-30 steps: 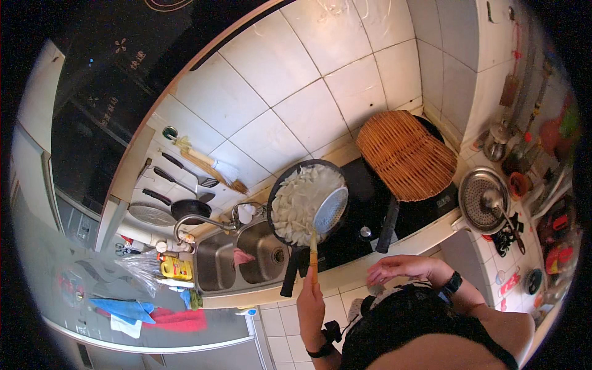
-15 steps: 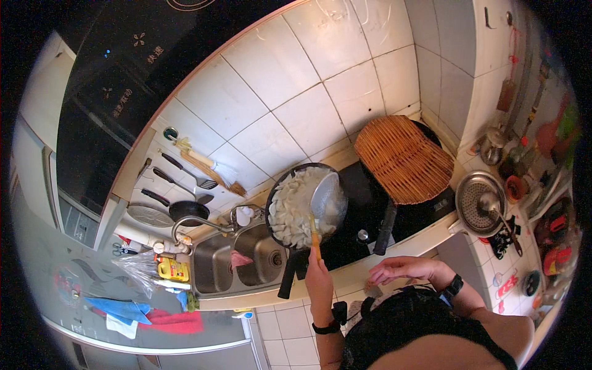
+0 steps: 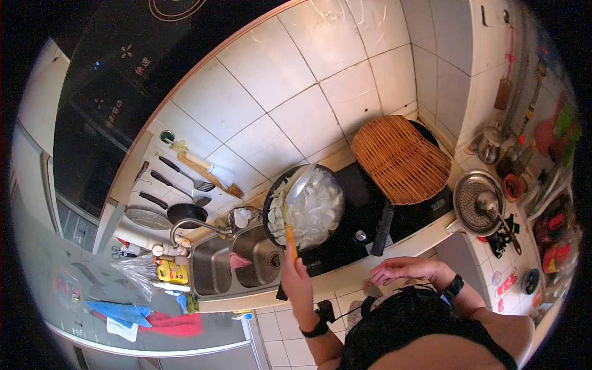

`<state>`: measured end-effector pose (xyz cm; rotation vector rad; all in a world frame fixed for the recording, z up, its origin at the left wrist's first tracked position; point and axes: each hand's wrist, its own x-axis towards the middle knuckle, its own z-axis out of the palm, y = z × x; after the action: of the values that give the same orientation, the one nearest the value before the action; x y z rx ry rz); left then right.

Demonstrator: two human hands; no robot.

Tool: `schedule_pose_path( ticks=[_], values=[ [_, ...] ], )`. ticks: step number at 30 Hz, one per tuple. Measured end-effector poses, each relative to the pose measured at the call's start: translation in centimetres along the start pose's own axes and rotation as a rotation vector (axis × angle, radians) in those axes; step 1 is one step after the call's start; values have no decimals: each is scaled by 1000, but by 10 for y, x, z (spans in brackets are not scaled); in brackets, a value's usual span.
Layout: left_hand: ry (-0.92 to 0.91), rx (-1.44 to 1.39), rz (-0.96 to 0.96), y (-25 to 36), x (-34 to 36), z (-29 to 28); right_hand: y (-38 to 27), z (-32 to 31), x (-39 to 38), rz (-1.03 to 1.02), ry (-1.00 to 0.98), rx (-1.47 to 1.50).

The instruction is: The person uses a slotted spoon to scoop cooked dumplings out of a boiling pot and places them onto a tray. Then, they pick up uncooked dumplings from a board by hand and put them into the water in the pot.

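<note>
My left hand [image 3: 296,283] grips the yellow handle [image 3: 288,233] of a perforated metal skimmer [image 3: 300,185]. Its head dips into the left part of a black pan [image 3: 268,219] full of white food pieces in cloudy liquid [image 3: 320,208], which look like dumplings. The pan sits on a black cooktop [image 3: 351,219], its handle mostly hidden behind my left hand. My right hand [image 3: 401,269] hangs open at the cooktop's front edge, fingers loosely bent, holding nothing visible. Right of the pan, a woven wooden mat [image 3: 398,160] lies over another dark pan with a black handle [image 3: 383,225].
A double steel sink [image 3: 211,266] and faucet [image 3: 200,223] are at left, with hanging utensils [image 3: 185,213] above and a yellow bottle [image 3: 172,271] beside. At right stand a perforated steel tray with a ladle [image 3: 475,200] and cluttered jars [image 3: 555,228]. A tiled wall [image 3: 290,86] rises behind.
My left hand has moved left, carrying the skimmer's head from the pan's right side to its upper left, with the handle now more steeply angled. My right hand has barely moved.
</note>
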<state>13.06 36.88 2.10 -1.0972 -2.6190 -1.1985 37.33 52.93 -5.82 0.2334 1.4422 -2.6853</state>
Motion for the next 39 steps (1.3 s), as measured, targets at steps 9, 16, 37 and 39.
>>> schedule_pose_path(
  ticks=[9, 16, 37, 39],
  values=[
    [122, 108, -54, 30, -38, -98, 2, 1, 19, 51, -85, -40],
    [78, 280, -80, 42, -49, -125, -10, 4, 29, 72, -141, -31],
    [-119, 407, 30, 38, -32, -120, -11, 0, 19, 51, -67, -7],
    [-129, 420, 44, 33, -29, -113, -11, -1, 19, 60, -61, -36]
  ],
)
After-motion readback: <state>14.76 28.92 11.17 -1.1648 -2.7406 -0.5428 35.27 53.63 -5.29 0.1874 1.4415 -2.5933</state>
